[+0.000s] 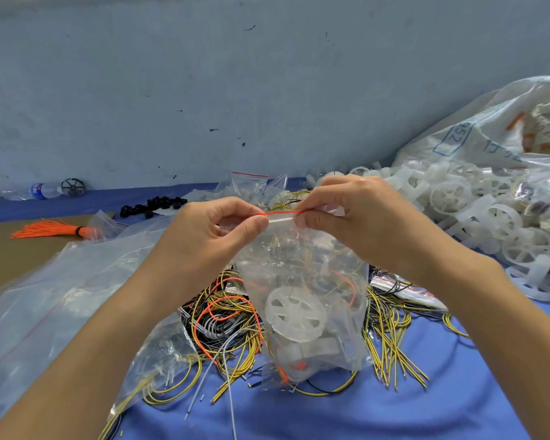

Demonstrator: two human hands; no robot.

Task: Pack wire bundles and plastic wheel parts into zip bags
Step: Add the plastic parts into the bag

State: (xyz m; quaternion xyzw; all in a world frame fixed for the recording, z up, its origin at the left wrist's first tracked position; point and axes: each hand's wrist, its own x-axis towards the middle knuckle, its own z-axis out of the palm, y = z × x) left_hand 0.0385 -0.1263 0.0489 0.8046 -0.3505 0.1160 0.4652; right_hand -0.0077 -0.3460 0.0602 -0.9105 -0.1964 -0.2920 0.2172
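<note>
Zip bag [302,281] is held up over the table [394,417], centre of view. Long axis roughly vertical: zip strip at the top, closed bottom hanging down onto the wire pile. The red-lined zip edge [283,214] runs nearly level, left to right, between the two hands.

Left hand [216,230]: thumb and forefinger pinch the left end of the zip edge, other fingers curled. Right hand [356,217]: pinching the right part of the same edge, fingers curled over it.

Inside the bag: white plastic wheel [294,311] low down, spoked face tilted toward the camera, more white parts under it, plus thin yellow and orange wires.

Under and around the bag: loose wires [232,315], yellow, orange, grey and black, spread on the blue table cover.

Right: heap of white wheel parts [477,201] spilling from a big woven sack [489,128].

Left: empty clear bags [61,296] lying flat, and an orange wire bundle [51,231] with a black tie, tips pointing left.

Far back: small black parts [153,206], more zip bags with red strips [251,182], and a plastic bottle [42,190] lying on its side by the wall.
</note>
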